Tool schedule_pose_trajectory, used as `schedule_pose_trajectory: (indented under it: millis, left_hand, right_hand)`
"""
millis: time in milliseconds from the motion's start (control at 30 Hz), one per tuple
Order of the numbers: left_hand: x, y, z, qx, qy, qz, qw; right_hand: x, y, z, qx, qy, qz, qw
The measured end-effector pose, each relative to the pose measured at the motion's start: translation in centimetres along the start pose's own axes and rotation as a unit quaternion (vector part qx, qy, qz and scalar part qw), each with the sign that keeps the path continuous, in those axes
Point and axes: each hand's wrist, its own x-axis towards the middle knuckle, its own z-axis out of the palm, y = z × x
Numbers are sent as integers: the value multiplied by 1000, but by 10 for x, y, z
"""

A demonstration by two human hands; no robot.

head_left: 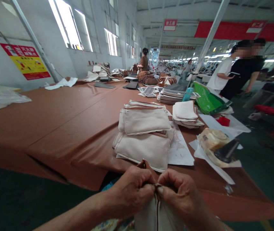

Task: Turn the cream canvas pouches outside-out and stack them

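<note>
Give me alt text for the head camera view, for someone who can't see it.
Two bare hands, left and right, pinch the seam of a cream piece at the edge of a brown-covered table. Beyond them lie stacked cream pieces in a large workshop, with people in the background.

Surface point(62, 109): reddish brown
Near pieces point(146, 120): cream, with brown edges
Right bag point(209, 98): bright green with white
Bottle point(187, 94): turquoise
Left poster point(25, 61): red bands above and below yellow, with white lettering
Far right banner point(223, 30): red
Right people's shirts point(239, 77): one white, one black
Far person's top point(143, 63): brown
Floor point(259, 160): dark green
Near cloth point(114, 224): multicoloured print
</note>
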Motion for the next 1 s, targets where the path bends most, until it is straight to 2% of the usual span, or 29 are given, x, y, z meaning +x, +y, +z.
schedule_pose_trajectory:
  millis: [100,167,233,300,400,500,567,633,700,767,833,900,1000]
  left_hand:
    - [7,-3,4,-44,-24,-66,997]
    - [11,-7,8,-114,-43,-106,987]
    - [14,-11,12,-193,-50,-136,970]
    - [15,-13,15,-245,-41,-159,955]
    - [13,-14,17,-285,-38,-176,941]
    - [11,-16,18,-296,-83,-172,936]
    - [10,-18,17,-285,-115,-157,939]
    - [8,-19,16,-258,-130,-130,949]
    - [5,-17,14,-201,-140,-98,965]
    - [2,-12,11,-124,-146,-63,979]
    - [-1,-6,7,-56,-145,-26,987]
    - [-3,-1,4,-19,-140,9,990]
    - [-7,5,4,-9,-130,43,991]
  right_hand:
    - [-4,6,-7,-7,8,-42,999]
    - [-8,11,-12,-13,2,-118,993]
    - [-11,16,-17,-45,-6,-220,974]
    - [-14,20,-21,-120,-8,-302,946]
    - [-18,19,-28,-273,-2,-379,884]
    - [-24,14,-32,-373,3,-430,822]
    - [-29,11,-32,-386,-5,-445,808]
    - [-35,12,-30,-350,2,-432,831]
    - [-40,13,-28,-266,14,-382,885]
    - [-43,10,-29,-165,12,-279,946]
    - [-42,2,-33,-89,-32,-162,982]
    - [-39,-9,-38,-54,-87,-82,991]
    - [-35,-22,-39,-39,-163,-56,984]
